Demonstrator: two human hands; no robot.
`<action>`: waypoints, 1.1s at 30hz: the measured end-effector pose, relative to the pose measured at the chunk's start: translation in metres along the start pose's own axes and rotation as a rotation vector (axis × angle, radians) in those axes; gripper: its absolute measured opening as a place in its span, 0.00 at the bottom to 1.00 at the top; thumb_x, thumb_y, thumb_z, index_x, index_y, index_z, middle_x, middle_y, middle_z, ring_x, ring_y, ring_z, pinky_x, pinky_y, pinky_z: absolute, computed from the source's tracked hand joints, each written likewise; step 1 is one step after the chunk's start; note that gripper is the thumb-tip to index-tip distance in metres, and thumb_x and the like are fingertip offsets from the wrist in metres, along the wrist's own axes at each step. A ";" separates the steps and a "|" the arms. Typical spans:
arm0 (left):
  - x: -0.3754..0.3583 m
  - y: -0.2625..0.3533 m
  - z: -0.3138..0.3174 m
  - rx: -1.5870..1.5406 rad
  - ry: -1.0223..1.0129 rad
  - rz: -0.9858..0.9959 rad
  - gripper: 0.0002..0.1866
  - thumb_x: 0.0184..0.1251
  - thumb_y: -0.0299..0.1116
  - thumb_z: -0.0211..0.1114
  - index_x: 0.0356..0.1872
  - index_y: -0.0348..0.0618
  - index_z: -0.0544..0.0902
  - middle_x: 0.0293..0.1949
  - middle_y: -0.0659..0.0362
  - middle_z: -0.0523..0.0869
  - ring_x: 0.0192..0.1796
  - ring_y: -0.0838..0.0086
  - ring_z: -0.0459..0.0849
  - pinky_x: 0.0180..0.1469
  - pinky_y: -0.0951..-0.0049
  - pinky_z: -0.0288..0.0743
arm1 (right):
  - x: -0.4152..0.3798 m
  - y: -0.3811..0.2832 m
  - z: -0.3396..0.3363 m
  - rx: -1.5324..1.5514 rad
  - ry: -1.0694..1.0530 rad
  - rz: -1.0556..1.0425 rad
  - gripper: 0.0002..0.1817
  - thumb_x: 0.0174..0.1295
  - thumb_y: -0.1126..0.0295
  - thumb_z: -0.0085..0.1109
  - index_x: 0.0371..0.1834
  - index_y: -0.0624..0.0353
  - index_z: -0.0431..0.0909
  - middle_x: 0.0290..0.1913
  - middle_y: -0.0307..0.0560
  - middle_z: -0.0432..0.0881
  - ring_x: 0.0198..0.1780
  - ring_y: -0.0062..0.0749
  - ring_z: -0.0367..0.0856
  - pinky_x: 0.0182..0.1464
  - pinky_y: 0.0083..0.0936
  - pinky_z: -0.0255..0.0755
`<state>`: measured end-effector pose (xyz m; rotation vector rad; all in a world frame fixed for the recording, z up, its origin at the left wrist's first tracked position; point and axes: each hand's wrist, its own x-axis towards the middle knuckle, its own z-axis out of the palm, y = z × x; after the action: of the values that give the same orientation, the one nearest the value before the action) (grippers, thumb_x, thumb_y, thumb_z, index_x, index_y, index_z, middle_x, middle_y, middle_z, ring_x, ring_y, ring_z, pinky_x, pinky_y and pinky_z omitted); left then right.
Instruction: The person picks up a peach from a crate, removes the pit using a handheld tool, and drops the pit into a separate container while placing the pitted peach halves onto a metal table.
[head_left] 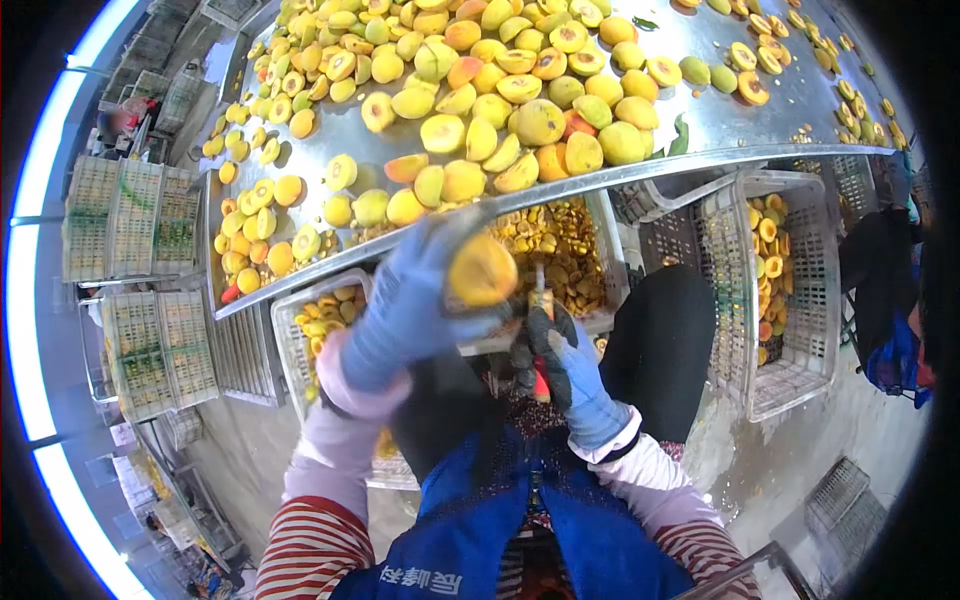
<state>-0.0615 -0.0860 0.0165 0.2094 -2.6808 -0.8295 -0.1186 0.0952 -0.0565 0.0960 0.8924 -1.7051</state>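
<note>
My left hand (415,290), in a blue glove and blurred by motion, holds a yellow-orange peach (482,270) just below the metal table's front edge. In my right hand (570,375), gloved in blue and dark grey, is a pitting tool (541,300) with a red and yellow handle, its metal tip pointing up. The peach is to the left of the tool tip, apart from it. Beneath both hands is a crate of pits and fruit scraps (565,250). Halved and whole peaches (440,133) lie on the metal table (330,130).
A crate with halved peaches (810,340) stands at the right, and another crate (285,310) is left of my knees. Stacked crates (150,350) are at the far left. A co-worker's dark-clothed leg (885,270) shows at the right edge.
</note>
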 end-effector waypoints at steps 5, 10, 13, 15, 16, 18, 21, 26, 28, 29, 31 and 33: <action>-0.042 0.026 0.021 -0.352 -0.069 -0.203 0.43 0.37 0.39 0.77 0.60 0.39 0.68 0.52 0.51 0.74 0.55 0.58 0.73 0.57 0.65 0.68 | 0.000 0.004 -0.006 -0.113 0.020 -0.098 0.14 0.62 0.64 0.55 0.47 0.60 0.71 0.28 0.40 0.76 0.22 0.20 0.74 0.19 0.17 0.67; -0.069 0.033 0.044 -1.159 0.033 -0.613 0.28 0.62 0.38 0.62 0.60 0.34 0.67 0.55 0.55 0.72 0.56 0.72 0.72 0.58 0.73 0.65 | -0.013 -0.004 -0.003 -0.114 -0.086 0.021 0.14 0.62 0.61 0.55 0.44 0.60 0.72 0.20 0.39 0.74 0.15 0.21 0.70 0.15 0.17 0.63; -0.067 0.055 0.056 -0.938 0.381 -0.542 0.25 0.69 0.36 0.54 0.63 0.33 0.62 0.59 0.52 0.70 0.56 0.70 0.73 0.57 0.72 0.68 | -0.015 0.013 -0.003 -0.050 0.075 -0.057 0.15 0.63 0.60 0.54 0.44 0.61 0.72 0.19 0.39 0.74 0.15 0.21 0.70 0.17 0.17 0.65; -0.070 0.055 0.070 -1.057 0.467 -0.403 0.30 0.67 0.33 0.56 0.66 0.34 0.56 0.62 0.51 0.65 0.60 0.69 0.69 0.59 0.72 0.66 | -0.014 0.025 -0.013 0.069 0.012 -0.090 0.16 0.62 0.62 0.54 0.47 0.61 0.71 0.25 0.42 0.76 0.18 0.23 0.72 0.20 0.18 0.67; -0.069 0.072 0.062 -0.943 0.372 -0.466 0.33 0.64 0.29 0.58 0.67 0.35 0.53 0.63 0.52 0.62 0.62 0.69 0.65 0.61 0.72 0.64 | -0.020 0.031 -0.005 0.100 0.028 -0.138 0.16 0.61 0.63 0.54 0.47 0.61 0.70 0.27 0.43 0.76 0.19 0.24 0.73 0.22 0.18 0.68; -0.069 0.077 0.072 -1.030 0.530 -0.559 0.30 0.65 0.28 0.57 0.65 0.34 0.56 0.62 0.52 0.64 0.60 0.70 0.66 0.61 0.73 0.63 | -0.035 0.025 0.022 0.142 0.042 -0.173 0.16 0.59 0.64 0.54 0.47 0.63 0.70 0.35 0.46 0.77 0.25 0.27 0.76 0.27 0.20 0.72; -0.077 0.055 0.058 -0.898 0.521 -0.412 0.22 0.68 0.33 0.54 0.58 0.32 0.65 0.54 0.52 0.71 0.52 0.71 0.72 0.52 0.75 0.68 | -0.038 0.024 0.000 0.049 -0.135 -0.072 0.17 0.60 0.63 0.56 0.48 0.61 0.69 0.32 0.46 0.77 0.23 0.27 0.76 0.23 0.21 0.71; -0.070 0.053 0.036 -0.810 0.315 -0.338 0.17 0.66 0.33 0.54 0.51 0.32 0.71 0.42 0.53 0.78 0.43 0.70 0.77 0.47 0.74 0.71 | -0.045 0.006 0.012 0.017 -0.091 0.108 0.15 0.61 0.65 0.56 0.47 0.59 0.68 0.26 0.44 0.75 0.20 0.26 0.73 0.19 0.21 0.69; -0.064 0.067 0.045 -0.812 0.415 -0.345 0.29 0.63 0.52 0.56 0.49 0.31 0.71 0.41 0.52 0.80 0.41 0.69 0.80 0.45 0.72 0.74 | -0.043 0.012 0.017 0.002 -0.085 0.069 0.15 0.61 0.66 0.55 0.47 0.59 0.68 0.26 0.43 0.75 0.21 0.25 0.74 0.21 0.21 0.69; -0.064 0.066 0.048 -0.807 0.458 -0.372 0.27 0.65 0.51 0.53 0.48 0.31 0.72 0.40 0.53 0.81 0.39 0.69 0.81 0.43 0.73 0.75 | -0.043 0.014 0.018 0.013 -0.091 0.045 0.15 0.61 0.67 0.55 0.48 0.60 0.68 0.27 0.43 0.75 0.22 0.25 0.74 0.22 0.20 0.69; -0.063 0.064 0.054 -0.796 0.544 -0.426 0.25 0.69 0.49 0.48 0.47 0.32 0.74 0.38 0.54 0.81 0.36 0.71 0.81 0.39 0.74 0.76 | -0.039 0.021 0.014 -0.131 -0.088 -0.061 0.17 0.60 0.67 0.55 0.50 0.61 0.67 0.30 0.44 0.77 0.26 0.27 0.76 0.27 0.20 0.71; -0.081 0.044 0.064 -1.265 0.541 -0.633 0.24 0.74 0.47 0.42 0.45 0.33 0.76 0.36 0.55 0.82 0.33 0.72 0.81 0.37 0.76 0.75 | -0.029 0.035 -0.006 -0.517 -0.060 -0.306 0.18 0.60 0.67 0.54 0.52 0.63 0.67 0.33 0.48 0.79 0.31 0.32 0.78 0.34 0.22 0.72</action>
<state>-0.0101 0.0025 -0.0288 0.7956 -1.2035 -2.0604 -0.0807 0.1195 -0.0646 -0.4566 1.3246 -1.6863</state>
